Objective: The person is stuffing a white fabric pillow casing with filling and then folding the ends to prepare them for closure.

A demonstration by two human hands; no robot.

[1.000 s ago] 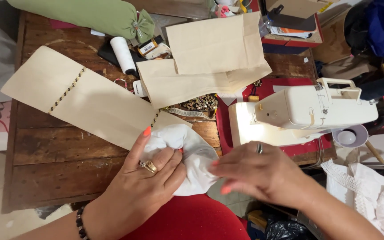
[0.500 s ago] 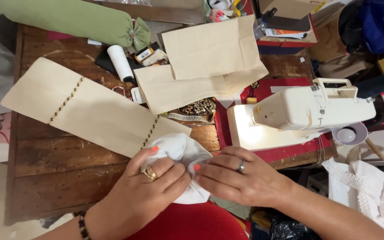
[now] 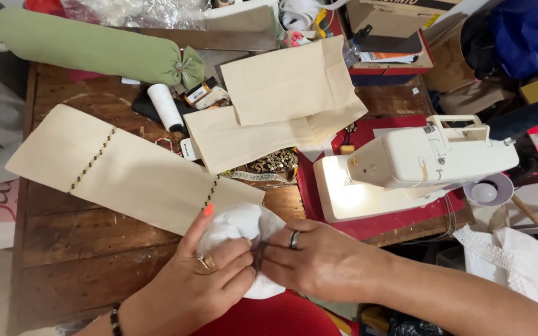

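Both hands are pinching a bunched white cloth (image 3: 244, 230), left hand (image 3: 203, 280) gripping underneath, right hand (image 3: 319, 261) closing narrow; beaded beige panel (image 3: 126, 171) lying finished-looking, sewing machine (image 3: 406, 165) sitting unused.

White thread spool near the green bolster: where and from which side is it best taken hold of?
Probably around the middle of the white thread spool, coming from above. It lies on its side on the wooden table, its rounded flanks exposed; the green bolster crowds its far end.

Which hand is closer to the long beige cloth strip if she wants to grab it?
Left, probably. The left hand has a fingertip up by the near edge of the long beige strip. The right hand sits further off, pinching the white cloth bundle.
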